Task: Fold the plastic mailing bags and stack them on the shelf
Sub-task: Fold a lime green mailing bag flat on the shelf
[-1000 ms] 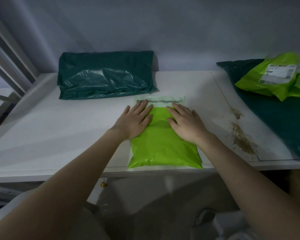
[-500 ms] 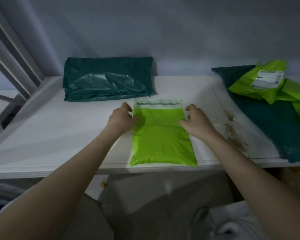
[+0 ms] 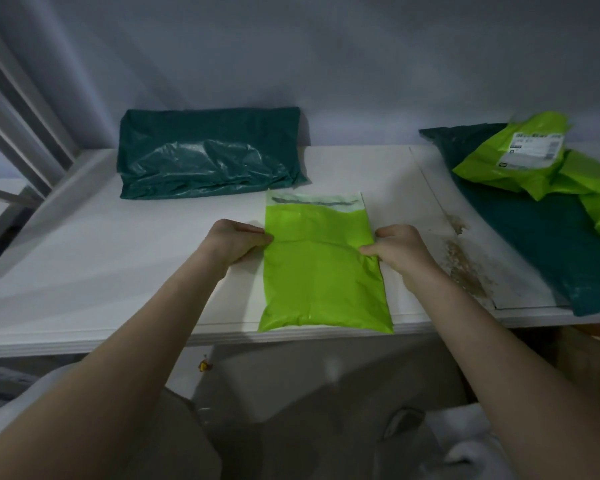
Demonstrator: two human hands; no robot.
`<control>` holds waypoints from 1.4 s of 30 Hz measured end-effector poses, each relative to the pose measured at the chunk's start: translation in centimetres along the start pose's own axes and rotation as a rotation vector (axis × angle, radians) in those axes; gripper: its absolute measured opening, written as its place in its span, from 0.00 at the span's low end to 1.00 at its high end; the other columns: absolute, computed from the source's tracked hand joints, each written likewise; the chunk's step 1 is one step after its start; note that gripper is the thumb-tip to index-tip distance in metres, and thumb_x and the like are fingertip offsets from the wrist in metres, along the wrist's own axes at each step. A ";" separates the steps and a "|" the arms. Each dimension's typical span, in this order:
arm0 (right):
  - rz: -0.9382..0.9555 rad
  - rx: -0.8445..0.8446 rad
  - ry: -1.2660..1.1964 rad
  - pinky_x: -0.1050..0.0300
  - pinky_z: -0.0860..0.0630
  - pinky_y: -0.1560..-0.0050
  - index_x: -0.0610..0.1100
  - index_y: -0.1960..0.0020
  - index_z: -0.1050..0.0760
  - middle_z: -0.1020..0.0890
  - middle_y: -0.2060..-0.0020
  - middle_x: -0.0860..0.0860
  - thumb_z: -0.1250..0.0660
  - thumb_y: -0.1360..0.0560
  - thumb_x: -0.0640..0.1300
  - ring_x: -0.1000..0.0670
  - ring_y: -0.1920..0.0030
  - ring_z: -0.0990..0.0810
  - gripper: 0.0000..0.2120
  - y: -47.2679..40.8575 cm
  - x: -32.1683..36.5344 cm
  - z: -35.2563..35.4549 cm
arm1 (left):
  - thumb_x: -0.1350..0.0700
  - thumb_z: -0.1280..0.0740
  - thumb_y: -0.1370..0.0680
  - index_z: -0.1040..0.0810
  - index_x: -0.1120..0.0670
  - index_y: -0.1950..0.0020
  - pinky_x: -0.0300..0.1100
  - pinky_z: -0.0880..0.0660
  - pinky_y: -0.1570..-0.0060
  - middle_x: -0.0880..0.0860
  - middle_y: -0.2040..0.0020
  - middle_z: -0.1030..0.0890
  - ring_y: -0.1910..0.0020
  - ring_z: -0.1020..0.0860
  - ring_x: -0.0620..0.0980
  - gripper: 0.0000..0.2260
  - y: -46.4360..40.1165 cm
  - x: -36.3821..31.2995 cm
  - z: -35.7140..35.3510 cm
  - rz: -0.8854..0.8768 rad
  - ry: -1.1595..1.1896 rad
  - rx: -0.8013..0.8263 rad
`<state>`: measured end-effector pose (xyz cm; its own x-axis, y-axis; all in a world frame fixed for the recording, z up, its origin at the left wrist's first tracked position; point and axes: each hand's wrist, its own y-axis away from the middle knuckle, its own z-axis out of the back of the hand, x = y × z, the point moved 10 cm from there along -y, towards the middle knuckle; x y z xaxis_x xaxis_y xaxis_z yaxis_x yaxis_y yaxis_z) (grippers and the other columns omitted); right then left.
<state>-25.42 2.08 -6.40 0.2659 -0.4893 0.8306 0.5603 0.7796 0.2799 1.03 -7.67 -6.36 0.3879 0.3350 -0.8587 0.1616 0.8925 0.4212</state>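
Lime-green mailing bag (image 3: 321, 268) lies flat on the white shelf (image 3: 118, 258) at its front edge. Left hand (image 3: 234, 241) pinches its left edge; right hand (image 3: 397, 249) pinches the right. Beyond the grip: folded dark-green bag (image 3: 207, 152).

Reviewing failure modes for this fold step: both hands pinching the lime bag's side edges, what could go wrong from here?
1. The lime bag has its near end at the shelf front lip; lifting it to fold could let that end slip off.
2. The left hand and right hand pinch only the thin side edges; slick plastic may slide out and fold crooked.
3. Brown grime lies just right of the bag; drifting sideways could soil it.
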 end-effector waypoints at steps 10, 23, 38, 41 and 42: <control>-0.020 -0.003 -0.093 0.68 0.35 0.77 0.44 0.64 0.22 0.25 0.71 0.51 0.28 0.32 0.36 0.55 0.70 0.29 0.06 0.6 1.1 1.5 | 0.58 0.28 0.27 0.21 0.53 0.56 0.27 0.27 0.75 0.50 0.63 0.23 0.65 0.26 0.43 0.03 0.6 -1.5 0.0 -0.040 0.053 0.017; 0.000 -0.024 -0.281 0.72 0.40 0.84 0.41 0.54 0.22 0.26 0.83 0.57 0.31 0.32 0.30 0.64 0.85 0.32 0.10 1.2 2.4 1.4 | 0.60 0.29 0.27 0.21 0.53 0.57 0.32 0.27 0.69 0.49 0.66 0.21 0.73 0.23 0.38 0.04 0.4 -2.6 -1.0 -0.102 0.080 0.069; -0.033 -0.054 -0.346 0.71 0.47 0.83 0.45 0.71 0.32 0.31 0.79 0.50 0.35 0.29 0.31 0.58 0.87 0.38 0.17 0.3 1.2 1.7 | 0.64 0.33 0.25 0.21 0.57 0.57 0.30 0.25 0.70 0.49 0.74 0.23 0.75 0.23 0.41 0.04 0.2 -2.2 -1.8 -0.093 0.296 0.118; -0.075 -0.024 -0.409 0.72 0.42 0.83 0.43 0.63 0.30 0.24 0.80 0.48 0.40 0.26 0.33 0.55 0.86 0.31 0.10 0.3 1.2 1.2 | 0.64 0.35 0.23 0.22 0.58 0.55 0.33 0.21 0.69 0.50 0.72 0.21 0.74 0.21 0.43 0.03 0.2 -2.4 -2.1 -0.085 0.382 0.161; -0.092 -0.009 -0.448 0.71 0.38 0.83 0.42 0.60 0.30 0.22 0.81 0.50 0.43 0.25 0.34 0.54 0.85 0.29 0.08 0.3 1.1 0.9 | 0.64 0.36 0.23 0.22 0.59 0.54 0.34 0.21 0.66 0.51 0.69 0.19 0.72 0.20 0.44 0.04 0.2 -2.4 -2.3 -0.080 0.394 0.172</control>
<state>-25.65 2.09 -4.94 -0.1495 -0.3377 0.9293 0.5729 0.7365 0.3598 -1.93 -7.58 -4.87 -0.0022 0.3861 -0.9224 0.3392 0.8680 0.3625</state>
